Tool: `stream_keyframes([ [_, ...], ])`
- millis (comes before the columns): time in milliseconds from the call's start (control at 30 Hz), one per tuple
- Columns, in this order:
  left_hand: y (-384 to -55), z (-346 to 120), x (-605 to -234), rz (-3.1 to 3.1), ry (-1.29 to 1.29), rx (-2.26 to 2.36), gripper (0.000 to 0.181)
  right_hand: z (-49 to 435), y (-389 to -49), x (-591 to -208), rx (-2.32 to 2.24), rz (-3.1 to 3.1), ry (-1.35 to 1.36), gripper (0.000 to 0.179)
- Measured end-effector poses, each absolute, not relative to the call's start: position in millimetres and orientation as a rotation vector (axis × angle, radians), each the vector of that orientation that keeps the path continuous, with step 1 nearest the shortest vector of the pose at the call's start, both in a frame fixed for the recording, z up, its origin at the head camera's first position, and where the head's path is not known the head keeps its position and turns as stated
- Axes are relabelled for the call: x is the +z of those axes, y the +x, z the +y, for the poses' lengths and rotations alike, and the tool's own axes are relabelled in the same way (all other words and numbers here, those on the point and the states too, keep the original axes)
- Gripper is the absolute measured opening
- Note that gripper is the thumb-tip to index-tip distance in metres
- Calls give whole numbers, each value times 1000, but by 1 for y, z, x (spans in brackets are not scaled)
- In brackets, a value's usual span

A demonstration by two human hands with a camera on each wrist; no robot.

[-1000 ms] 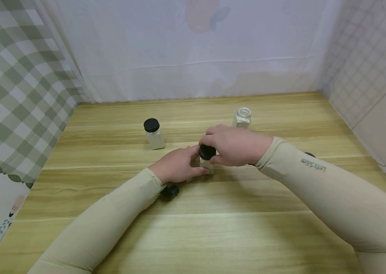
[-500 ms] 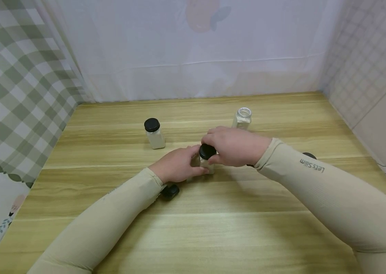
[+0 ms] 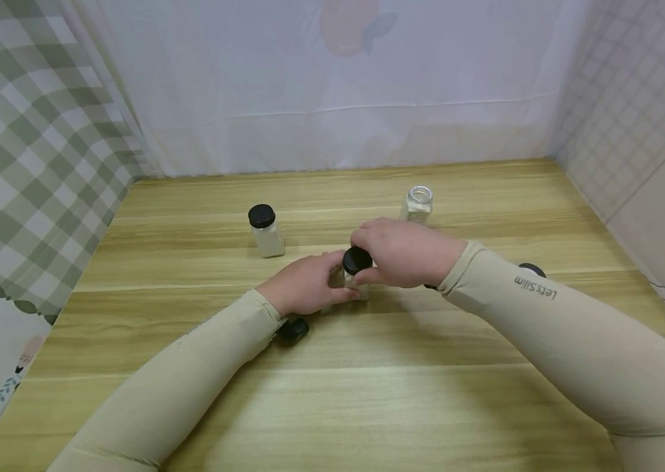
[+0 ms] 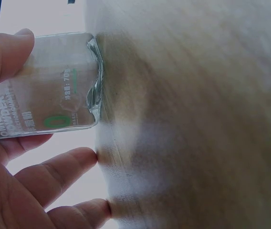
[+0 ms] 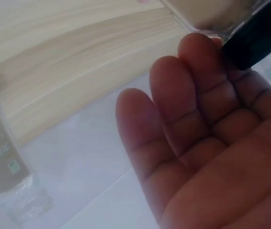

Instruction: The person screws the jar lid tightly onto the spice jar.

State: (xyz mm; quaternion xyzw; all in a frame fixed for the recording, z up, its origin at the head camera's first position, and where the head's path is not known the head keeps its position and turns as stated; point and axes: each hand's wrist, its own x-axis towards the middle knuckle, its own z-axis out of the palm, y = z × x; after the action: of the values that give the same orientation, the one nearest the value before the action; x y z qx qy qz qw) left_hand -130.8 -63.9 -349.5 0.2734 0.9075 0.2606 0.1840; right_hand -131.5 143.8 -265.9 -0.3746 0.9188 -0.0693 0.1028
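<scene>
Between the left hand (image 3: pixel 303 286) and the right hand (image 3: pixel 412 254) in the head view, the jar (image 3: pixel 350 280) stands up, black lid (image 3: pixel 357 260) at twelve o'clock. The left hand grips it low from nine; the right hand pinches the lid from three. Left wrist view: its long side runs nine to three, bottom at three. Right wrist view: lid at two.
</scene>
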Motion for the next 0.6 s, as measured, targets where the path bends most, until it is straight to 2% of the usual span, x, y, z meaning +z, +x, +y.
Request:
stream_keyframes([
  [133, -131, -64, -349, 2567, 767, 699, 56, 148, -131, -264, -224, 2686, -1140, 55],
  [233, -130, -64, -348, 2569, 768, 690, 63, 149, -131, -263, -245, 2651, -1177, 60],
  [367, -131, -64, -348, 2560, 787, 712, 63, 148, -131, -263, -246, 2625, -1179, 41],
  [600, -131, -64, -349, 2561, 795, 721, 62, 145, -130, -264, -254, 2646, -1140, 34],
])
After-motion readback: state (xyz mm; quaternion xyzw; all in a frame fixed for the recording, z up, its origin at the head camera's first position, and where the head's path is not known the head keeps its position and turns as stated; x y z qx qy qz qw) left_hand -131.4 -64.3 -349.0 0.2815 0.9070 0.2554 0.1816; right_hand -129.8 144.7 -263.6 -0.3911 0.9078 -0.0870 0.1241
